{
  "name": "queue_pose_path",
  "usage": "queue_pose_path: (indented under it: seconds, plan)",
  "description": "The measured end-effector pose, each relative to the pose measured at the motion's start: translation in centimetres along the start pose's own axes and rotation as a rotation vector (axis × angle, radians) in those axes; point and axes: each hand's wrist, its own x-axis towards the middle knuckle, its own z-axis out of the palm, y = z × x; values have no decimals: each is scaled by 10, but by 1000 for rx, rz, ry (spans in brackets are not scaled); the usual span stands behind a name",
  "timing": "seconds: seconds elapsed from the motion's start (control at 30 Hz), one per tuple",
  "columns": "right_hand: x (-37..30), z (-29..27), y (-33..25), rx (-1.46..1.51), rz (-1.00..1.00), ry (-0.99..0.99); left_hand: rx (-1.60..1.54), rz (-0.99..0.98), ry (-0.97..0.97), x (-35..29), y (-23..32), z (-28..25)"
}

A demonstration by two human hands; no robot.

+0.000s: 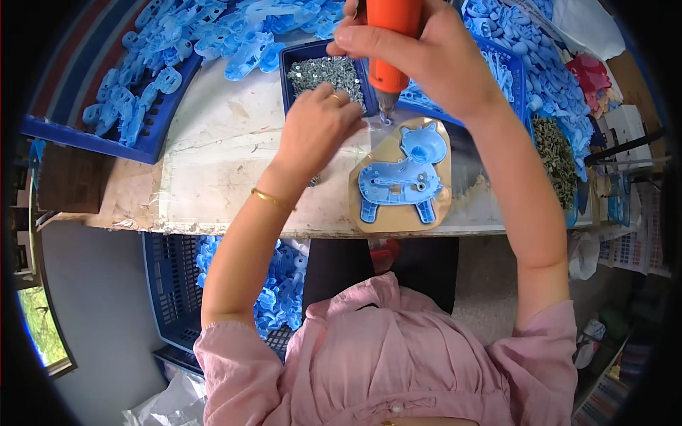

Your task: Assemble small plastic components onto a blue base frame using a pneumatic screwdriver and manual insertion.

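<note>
My right hand [455,67] is wrapped around an orange electric screwdriver [389,53], held upright with its metal tip pointing down at the table beyond the jig. My left hand [320,128] is at the near edge of a dark blue bin [287,89] of small silvery screws [323,71]. Its fingers are curled, and whatever they hold is hidden. Below the screwdriver, a light blue animal-shaped plastic toy shell [387,181] lies hollow side up on a tan jig [361,213]. A small round metal piece shows in the shell's right part.
Blue plastic parts [249,53] are heaped at the back, with a blue tray [153,145] of them at left. A blue basket [524,85] stands behind my right arm, near a bin of greenish-brown pieces [554,156]. Under the table sits a crate [167,284].
</note>
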Motion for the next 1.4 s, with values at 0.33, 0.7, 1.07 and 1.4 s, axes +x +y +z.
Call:
queue_pose_path:
  seconds: [0.33,0.7,1.07,1.4]
  plan:
    - [-44,18,2,245,-9,157,-528,-152,127,-27,65,-10]
    - [-52,19,7,372,-20,56,-520,-169,115,-37,82,-13]
    - [-66,38,64,148,-34,138,-276,-308,-42,-60,85,-8]
    - [-70,47,75,183,-11,178,-285,-305,-47,-65,84,-1]
